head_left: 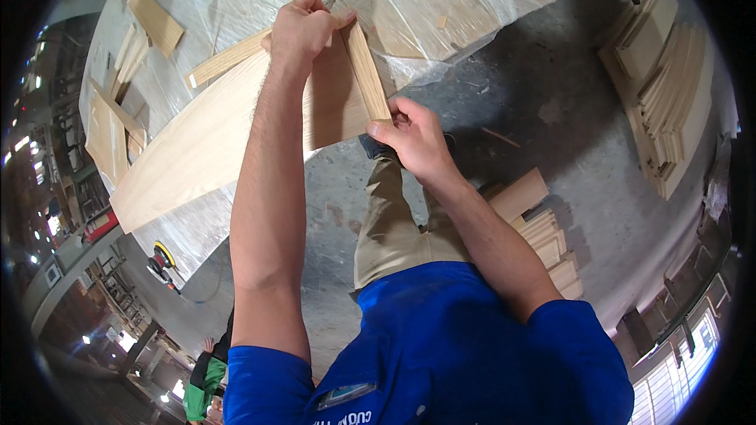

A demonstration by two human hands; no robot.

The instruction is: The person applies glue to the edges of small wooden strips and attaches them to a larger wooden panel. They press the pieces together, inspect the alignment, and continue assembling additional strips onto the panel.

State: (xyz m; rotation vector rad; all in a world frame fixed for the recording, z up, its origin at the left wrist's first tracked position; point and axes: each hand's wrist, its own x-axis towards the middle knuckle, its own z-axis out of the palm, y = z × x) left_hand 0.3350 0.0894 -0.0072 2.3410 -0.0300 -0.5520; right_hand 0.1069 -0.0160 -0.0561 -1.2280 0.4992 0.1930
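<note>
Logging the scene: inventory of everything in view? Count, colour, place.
Board: 1, pale, over table, left
Held strip: 1, tan, board's right end
Loose strip: 1, tan, by board's upper edge
Offcuts: many, tan, table's left and top
Table: 1, plastic-covered grey, upper left
Sander: 1, yellow-black, lower left
Stacks: 2, pale wood, floor, right
Stick: 1, brown, floor, centre right
Floor: 1, grey, centre and right
Window: 1, white, lower right
Co-worker: 1, green-black, lower left
Clutter: uncountable, mixed, left rim
Shoes: 2, dark, centre
Trousers: 1 pair, khaki, lower centre
Shirt: 1, blue, bottom
Left hand: 1, bare, strip's far end
Right hand: 1, bare, strip's near end
</note>
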